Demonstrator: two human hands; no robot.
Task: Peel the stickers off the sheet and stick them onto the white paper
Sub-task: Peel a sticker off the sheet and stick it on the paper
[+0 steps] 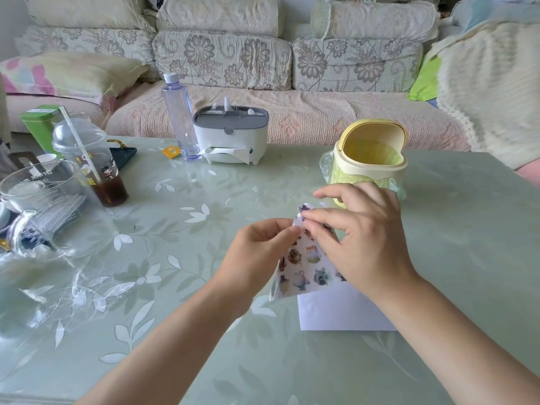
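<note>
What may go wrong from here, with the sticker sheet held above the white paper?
1. The sticker sheet hangs bent in the air, pinched near its top by the left grip and right grip; a fast pull may tear a sticker.
2. The yellow bin stands close behind the right grip and may get knocked.
3. The white paper lies loose and may slide.

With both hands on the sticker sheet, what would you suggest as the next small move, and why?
Probably peel one sticker free at the top corner with the right hand while the left hand steadies the sticker sheet. Both hands pinch the sheet's upper end, and the visible part of the white paper is bare.
</note>
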